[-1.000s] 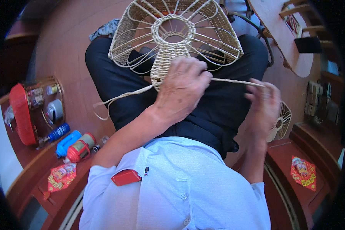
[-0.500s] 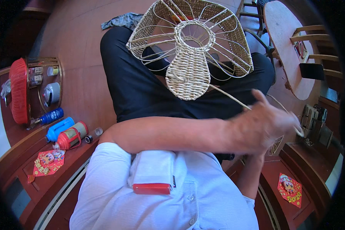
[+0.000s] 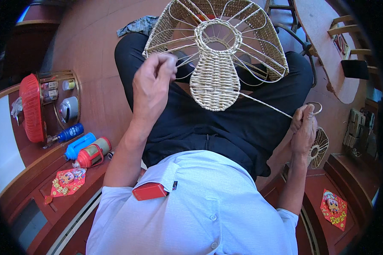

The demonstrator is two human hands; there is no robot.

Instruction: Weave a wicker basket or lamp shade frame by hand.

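Observation:
A woven straw basket-like piece [image 3: 215, 80] rests between my knees. It has a solid rounded panel, a braided ring and a curved woven wall joined by wire spokes. From the panel's right edge a twisted straw cord [image 3: 266, 105] runs taut to my right hand [image 3: 303, 127], closed around it; a loop of cord sticks up beyond the fingers. My left hand [image 3: 153, 83] is raised beside the left spokes with its fingers curled together. The fingertips are slightly blurred, and whatever they hold, if anything, cannot be made out.
Right of my right arm a round wire-and-straw piece [image 3: 318, 148] lies on the floor. A pale oval board [image 3: 323, 46] stands at the far right. To the left are thermos flasks [image 3: 91, 153], a blue bottle [image 3: 70, 132] and a red basket [image 3: 32, 108]. A cloth [image 3: 137, 26] lies beyond my left knee.
My left hand has swung from the far right, across my body, to the left side of the woven piece. The right hand, hidden before, now shows holding the cord.

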